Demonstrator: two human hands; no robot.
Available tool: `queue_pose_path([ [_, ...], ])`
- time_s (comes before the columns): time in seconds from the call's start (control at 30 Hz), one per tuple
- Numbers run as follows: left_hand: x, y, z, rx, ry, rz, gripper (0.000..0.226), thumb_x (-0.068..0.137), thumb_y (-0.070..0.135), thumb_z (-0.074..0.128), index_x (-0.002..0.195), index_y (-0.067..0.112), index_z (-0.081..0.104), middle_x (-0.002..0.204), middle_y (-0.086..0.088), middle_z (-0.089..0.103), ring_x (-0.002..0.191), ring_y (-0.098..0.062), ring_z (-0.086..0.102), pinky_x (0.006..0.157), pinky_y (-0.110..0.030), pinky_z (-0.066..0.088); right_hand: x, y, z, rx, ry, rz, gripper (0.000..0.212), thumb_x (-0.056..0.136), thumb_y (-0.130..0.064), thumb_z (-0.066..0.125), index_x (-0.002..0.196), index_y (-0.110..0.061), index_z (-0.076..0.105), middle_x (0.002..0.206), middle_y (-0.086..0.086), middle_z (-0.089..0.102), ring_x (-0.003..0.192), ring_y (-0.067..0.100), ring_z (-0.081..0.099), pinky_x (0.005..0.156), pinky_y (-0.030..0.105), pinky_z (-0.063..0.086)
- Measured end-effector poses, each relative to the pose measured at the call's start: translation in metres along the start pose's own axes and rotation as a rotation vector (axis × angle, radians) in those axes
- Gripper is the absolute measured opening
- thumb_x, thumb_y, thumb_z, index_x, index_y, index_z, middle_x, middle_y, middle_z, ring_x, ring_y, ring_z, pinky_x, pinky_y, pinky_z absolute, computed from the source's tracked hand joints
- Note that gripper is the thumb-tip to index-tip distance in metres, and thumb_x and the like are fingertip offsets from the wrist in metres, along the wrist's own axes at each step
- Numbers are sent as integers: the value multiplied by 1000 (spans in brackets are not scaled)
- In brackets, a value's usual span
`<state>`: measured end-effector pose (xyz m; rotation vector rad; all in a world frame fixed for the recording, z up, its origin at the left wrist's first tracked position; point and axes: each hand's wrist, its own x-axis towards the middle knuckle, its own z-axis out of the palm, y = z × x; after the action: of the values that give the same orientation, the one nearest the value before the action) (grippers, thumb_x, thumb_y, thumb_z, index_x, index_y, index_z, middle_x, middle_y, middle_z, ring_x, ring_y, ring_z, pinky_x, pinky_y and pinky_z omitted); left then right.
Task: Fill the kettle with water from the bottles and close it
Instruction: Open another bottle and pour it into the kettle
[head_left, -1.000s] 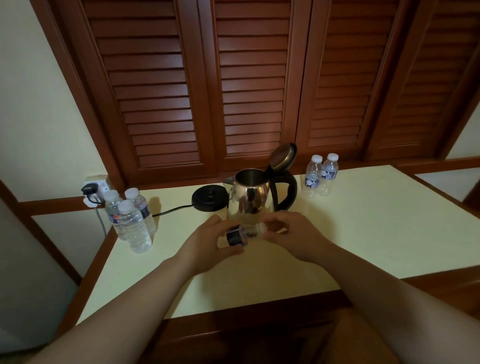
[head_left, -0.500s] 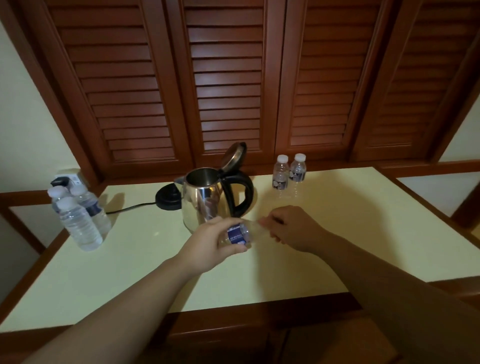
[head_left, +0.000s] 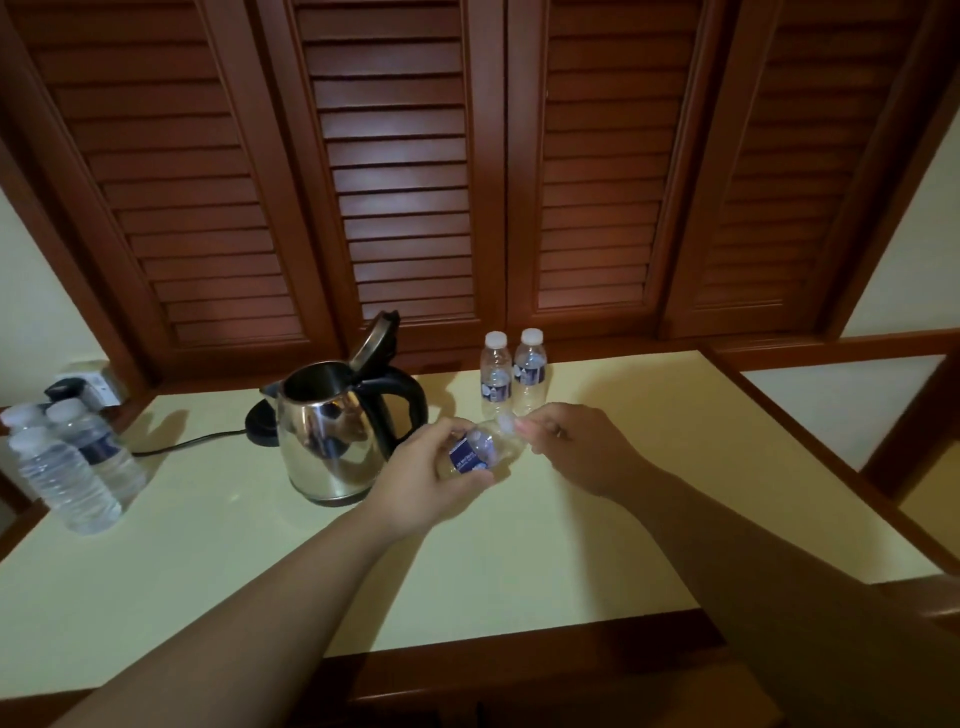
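Note:
A steel kettle (head_left: 326, 441) with a black handle stands on the cream table (head_left: 467, 582), its lid (head_left: 376, 338) tipped up and open. Just right of it my left hand (head_left: 426, 483) grips a small water bottle (head_left: 480, 453) with a blue label, lying sideways above the table. My right hand (head_left: 576, 447) pinches the bottle's white cap (head_left: 506, 423) at its neck. Whether the cap is off the neck is unclear.
Two small capped bottles (head_left: 511, 374) stand behind my hands near the shutters. Three larger bottles (head_left: 67, 467) stand at the table's left edge. The black kettle base (head_left: 260, 428) and its cord (head_left: 182, 447) lie behind the kettle, running to a wall socket (head_left: 85, 387).
The view has swung right, so kettle and bottles sit further left in frame. My hands with the small bottle have shifted from in front of the kettle to its right side.

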<state>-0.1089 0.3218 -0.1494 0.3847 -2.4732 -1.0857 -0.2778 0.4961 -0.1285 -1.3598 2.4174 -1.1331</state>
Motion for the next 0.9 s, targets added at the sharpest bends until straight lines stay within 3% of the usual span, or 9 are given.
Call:
queue_pose_path([
  [0.07, 10, 5, 9, -65, 23, -61, 45, 71, 54, 81, 108, 47, 56, 110, 11, 65, 94, -4, 66, 79, -23, 52, -1, 14, -9, -11, -13, 37, 45, 101, -61, 46, 73, -27, 57, 73, -3, 60, 73, 14, 58, 72, 32, 44],
  [0.17, 27, 8, 25, -197, 41, -142, 40, 80, 29, 86, 106, 31, 55, 98, 1, 72, 76, -8, 65, 70, -26, 53, -4, 38, -14, -35, -13, 87, 37, 100, -59, 51, 79, -30, 62, 80, -10, 64, 80, 8, 60, 73, 29, 45],
  [0.27, 43, 8, 42, -302, 53, -193, 41, 83, 13, 85, 112, 18, 57, 100, 2, 74, 80, -3, 70, 68, -16, 53, -6, 63, -15, -33, 25, 136, 29, 95, -54, 64, 98, -26, 72, 94, -12, 71, 88, 5, 64, 76, 24, 44],
  [0.33, 52, 7, 52, -348, 43, -209, 43, 83, 10, 84, 116, 18, 57, 103, 2, 75, 87, -8, 73, 73, -19, 56, -9, 72, -16, -15, 35, 178, 28, 94, -50, 68, 105, -24, 73, 100, -12, 71, 90, 4, 64, 75, 19, 44],
  [0.47, 59, -2, 64, -299, 7, -216, 50, 76, 17, 86, 115, 30, 58, 108, 7, 74, 101, -17, 73, 88, -36, 58, -11, 83, -14, 11, 56, 232, 26, 91, -47, 72, 105, -25, 74, 101, -12, 72, 88, 2, 65, 72, 17, 45],
  [0.6, 50, -29, 57, -25, -58, -240, 67, 71, 44, 89, 129, 36, 55, 124, 18, 66, 114, -3, 63, 90, -22, 51, -6, 86, -4, 29, 52, 242, 22, 89, -44, 74, 102, -27, 73, 98, -12, 72, 88, 3, 65, 78, 24, 48],
  [0.73, 36, -69, 44, 469, -203, -126, 87, 86, 79, 51, 159, 34, 35, 165, 12, 34, 153, -8, 27, 125, -34, 25, 6, 69, 7, 28, 20, 227, 25, 89, -41, 75, 106, -24, 71, 98, -12, 70, 86, 1, 61, 80, 22, 41],
  [0.8, 34, -76, 44, 552, -256, -112, 92, 87, 84, 35, 163, 33, 25, 171, 12, 18, 158, -7, 10, 129, -37, 12, 14, 57, 17, -39, -14, 210, 38, 87, -46, 76, 115, -21, 67, 101, -9, 70, 88, 5, 61, 78, 21, 41],
  [0.9, 37, -75, 45, 569, -291, -123, 99, 84, 89, 31, 165, 34, 16, 172, 13, 8, 159, -7, 1, 130, -39, 7, 21, 45, 39, -2, 23, 215, 65, 69, -55, 89, 119, -28, 56, 98, -12, 63, 88, 7, 61, 74, 19, 43],
])
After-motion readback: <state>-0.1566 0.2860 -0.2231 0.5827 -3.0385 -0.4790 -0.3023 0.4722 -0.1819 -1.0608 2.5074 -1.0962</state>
